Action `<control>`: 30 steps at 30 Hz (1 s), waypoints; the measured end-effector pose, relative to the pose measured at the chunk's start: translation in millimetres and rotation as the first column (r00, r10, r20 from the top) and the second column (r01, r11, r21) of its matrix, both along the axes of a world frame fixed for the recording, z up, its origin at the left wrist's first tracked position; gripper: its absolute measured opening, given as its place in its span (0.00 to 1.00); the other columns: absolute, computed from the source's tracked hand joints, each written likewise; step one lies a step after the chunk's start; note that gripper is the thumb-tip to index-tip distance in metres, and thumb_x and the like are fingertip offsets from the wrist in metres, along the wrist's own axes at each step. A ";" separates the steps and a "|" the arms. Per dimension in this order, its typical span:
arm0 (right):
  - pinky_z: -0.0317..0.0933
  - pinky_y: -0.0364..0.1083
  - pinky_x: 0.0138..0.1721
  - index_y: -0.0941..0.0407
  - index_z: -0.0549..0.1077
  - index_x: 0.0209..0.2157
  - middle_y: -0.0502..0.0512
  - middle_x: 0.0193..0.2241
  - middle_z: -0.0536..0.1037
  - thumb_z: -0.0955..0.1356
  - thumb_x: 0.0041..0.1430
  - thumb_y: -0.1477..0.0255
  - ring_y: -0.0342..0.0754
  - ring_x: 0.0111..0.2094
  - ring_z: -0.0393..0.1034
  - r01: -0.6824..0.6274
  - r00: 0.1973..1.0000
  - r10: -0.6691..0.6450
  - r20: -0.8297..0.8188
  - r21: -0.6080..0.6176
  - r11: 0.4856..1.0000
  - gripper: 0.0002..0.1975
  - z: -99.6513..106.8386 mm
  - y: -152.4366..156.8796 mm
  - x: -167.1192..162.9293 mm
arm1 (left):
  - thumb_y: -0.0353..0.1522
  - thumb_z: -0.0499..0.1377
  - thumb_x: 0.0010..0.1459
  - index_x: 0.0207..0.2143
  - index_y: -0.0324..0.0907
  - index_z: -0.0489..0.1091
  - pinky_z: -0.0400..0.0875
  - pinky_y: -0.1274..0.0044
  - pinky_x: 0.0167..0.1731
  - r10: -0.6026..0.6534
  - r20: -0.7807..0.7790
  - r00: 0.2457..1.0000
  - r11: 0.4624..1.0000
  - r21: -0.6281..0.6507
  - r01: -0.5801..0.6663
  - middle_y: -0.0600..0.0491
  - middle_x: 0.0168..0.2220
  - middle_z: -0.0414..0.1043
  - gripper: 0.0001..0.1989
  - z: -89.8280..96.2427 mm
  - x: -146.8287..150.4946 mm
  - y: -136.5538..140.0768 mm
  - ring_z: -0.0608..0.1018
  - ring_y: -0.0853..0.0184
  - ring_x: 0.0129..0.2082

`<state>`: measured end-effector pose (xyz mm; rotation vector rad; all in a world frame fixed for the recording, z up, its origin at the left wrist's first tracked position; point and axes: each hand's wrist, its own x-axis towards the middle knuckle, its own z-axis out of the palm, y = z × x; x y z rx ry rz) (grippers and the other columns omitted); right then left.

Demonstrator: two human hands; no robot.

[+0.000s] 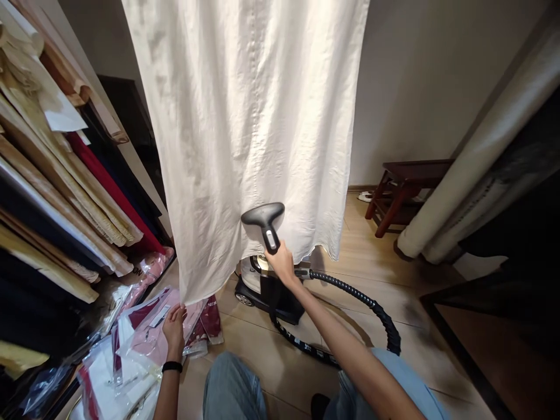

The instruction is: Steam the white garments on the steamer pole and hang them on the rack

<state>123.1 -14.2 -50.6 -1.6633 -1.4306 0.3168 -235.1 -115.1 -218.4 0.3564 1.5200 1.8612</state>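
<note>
A long white cloth garment (258,116) hangs in front of me, its hem reaching low over the floor. My right hand (280,263) is wrapped round the handle of a black garment steamer head (263,217), whose wide face lies against the lower part of the cloth. At the garment's lower left corner, my left hand (174,322) pinches the hem between its fingertips. Behind the hem stands the steamer base (251,286), partly hidden by the cloth and my right hand. A black ribbed hose (371,303) loops from it over the floor.
Clothes hang on a rack (65,175) along the left. Plastic-wrapped garments (144,338) lie on the floor beneath. To the right are a dark red wooden stool (411,175), a pale curtain-like cloth (472,157) and a dark-framed board (476,344).
</note>
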 end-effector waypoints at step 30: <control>0.61 0.45 0.28 0.54 0.64 0.29 0.52 0.22 0.73 0.67 0.45 0.63 0.51 0.25 0.70 -0.063 0.957 0.062 -0.282 0.005 0.998 0.12 -36.6 -2.1 40.9 | 0.48 0.58 0.56 0.41 0.37 0.72 0.72 0.71 0.39 -0.295 -0.507 0.810 0.907 0.118 0.404 0.44 0.37 0.76 0.22 111.8 222.1 37.9 0.78 0.63 0.36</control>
